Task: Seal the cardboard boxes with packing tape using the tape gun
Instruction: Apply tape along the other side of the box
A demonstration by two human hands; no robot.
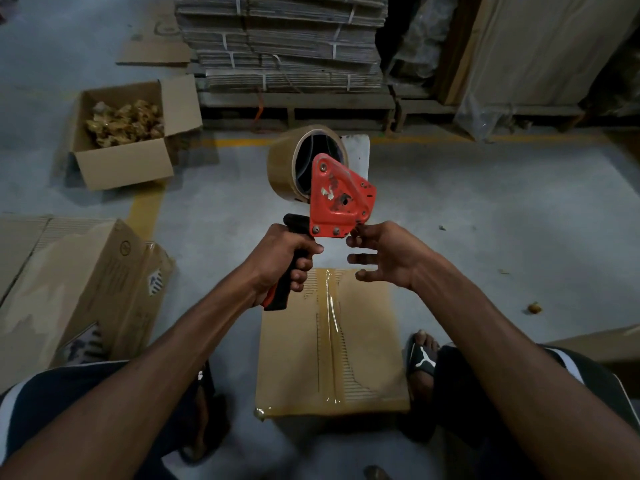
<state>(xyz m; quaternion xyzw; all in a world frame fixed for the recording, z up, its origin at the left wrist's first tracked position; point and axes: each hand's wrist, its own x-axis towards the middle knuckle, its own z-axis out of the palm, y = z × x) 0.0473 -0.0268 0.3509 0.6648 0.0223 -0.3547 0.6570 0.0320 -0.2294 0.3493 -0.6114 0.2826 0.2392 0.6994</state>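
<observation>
The left hand (287, 261) grasps the black handle of the red tape gun (337, 197), held up above the floor with its brown tape roll (289, 164) on the far side. The right hand (384, 254) has loose, spread fingers, its fingertips touching the gun's lower right corner. Below, near the person's knees, a box (332, 344) lies on the floor, a tape strip down its middle. An open box (124, 133) sits far left.

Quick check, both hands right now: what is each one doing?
Left hand: grips the tape gun by its handle.
Right hand: fingers spread; fingertips at the gun's front edge; whether they pinch tape cannot be told.
</observation>
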